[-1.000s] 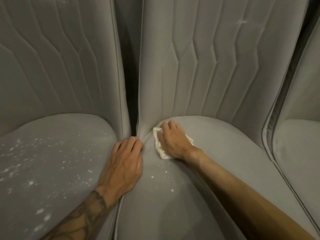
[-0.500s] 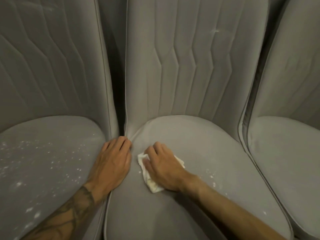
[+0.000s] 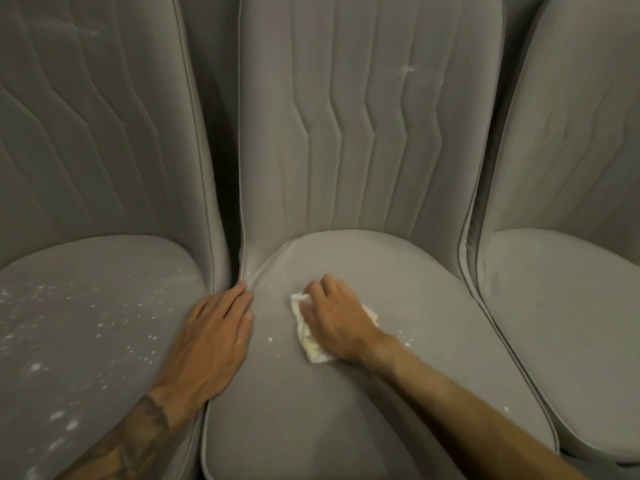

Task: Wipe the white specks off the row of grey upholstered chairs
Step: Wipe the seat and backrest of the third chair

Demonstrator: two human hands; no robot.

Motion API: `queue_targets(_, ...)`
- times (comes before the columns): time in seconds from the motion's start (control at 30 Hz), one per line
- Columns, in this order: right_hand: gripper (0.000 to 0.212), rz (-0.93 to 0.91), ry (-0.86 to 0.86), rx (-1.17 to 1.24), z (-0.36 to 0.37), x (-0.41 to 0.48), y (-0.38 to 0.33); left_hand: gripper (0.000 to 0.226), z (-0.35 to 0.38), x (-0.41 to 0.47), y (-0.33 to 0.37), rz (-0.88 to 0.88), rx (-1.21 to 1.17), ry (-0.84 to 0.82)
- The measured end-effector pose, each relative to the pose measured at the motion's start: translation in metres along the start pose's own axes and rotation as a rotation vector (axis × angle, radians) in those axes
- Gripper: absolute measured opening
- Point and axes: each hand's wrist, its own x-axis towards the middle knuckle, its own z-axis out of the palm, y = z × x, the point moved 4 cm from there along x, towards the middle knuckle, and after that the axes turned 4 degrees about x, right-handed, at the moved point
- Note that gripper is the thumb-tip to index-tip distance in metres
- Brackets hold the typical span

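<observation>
Three grey chairs stand side by side; the middle seat [image 3: 346,410] is being wiped. Right hand [image 3: 337,322] presses a white cloth [image 3: 308,344] flat, left hand [image 3: 211,336] lies open, bracing. Next, likely the speck [image 3: 269,339] beside the cloth, then the heavily speckled left seat [image 3: 86,323].

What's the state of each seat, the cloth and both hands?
left seat: heavily speckled white
middle seat: few specks left
right seat: looks clean
cloth: crumpled, pressed under right hand
right hand: flat on cloth
left hand: empty, resting on seat gap
</observation>
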Motion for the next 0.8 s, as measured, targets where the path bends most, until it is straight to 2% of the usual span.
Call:
queue_targets(0.1,0.029,0.252,0.026,-0.083,-0.014,0.005,0.037,0.051,0.003,0.0,0.001,0.015,0.012,0.016)
queue_targets(0.13,0.026,0.277,0.077,-0.127,-0.016,0.003,0.034,0.05,0.003,0.0,0.002,0.017,0.016,0.018)
queue_targets(0.2,0.015,0.221,0.141,-0.084,-0.012,0.0,0.007,0.05,0.002,0.001,0.002,0.0,0.022,0.01)
queue_targets(0.23,0.016,0.133,0.127,-0.059,-0.004,-0.003,-0.009,0.049,0.002,0.001,0.001,-0.009,0.02,-0.001)
queue_targets(0.3,0.032,-0.017,0.008,-0.04,0.01,-0.013,-0.022,0.05,0.003,0.001,0.001,-0.019,0.009,-0.007)
queue_targets(0.33,0.035,-0.022,-0.014,-0.016,0.006,-0.015,-0.013,0.051,0.003,0.0,0.001,-0.024,0.001,-0.008)
queue_targets(0.43,0.031,0.189,0.034,0.046,-0.013,-0.014,0.043,0.052,0.0,0.0,0.003,-0.039,-0.013,-0.024)
queue_targets(0.5,0.034,0.369,0.023,-0.042,-0.018,-0.013,0.071,0.053,0.0,0.001,0.003,-0.051,-0.024,-0.032)
queue_targets(0.53,0.036,0.385,0.01,-0.105,-0.016,-0.014,0.07,0.053,-0.001,0.001,0.004,-0.055,-0.028,-0.033)
queue_targets(0.6,0.035,0.292,0.022,-0.095,-0.007,-0.019,0.044,0.054,-0.002,0.001,0.004,-0.06,-0.031,-0.031)
queue_targets(0.7,0.041,-0.003,-0.021,-0.047,-0.001,-0.036,0.016,0.056,-0.001,0.001,0.004,-0.059,-0.037,-0.038)
queue_targets(0.73,0.038,-0.026,-0.011,-0.014,-0.008,-0.038,0.026,0.056,0.0,0.0,0.004,-0.062,-0.038,-0.043)
queue_targets(0.8,0.032,0.084,0.014,0.038,-0.021,-0.037,0.064,0.057,0.001,0.0,0.004,-0.061,-0.037,-0.04)
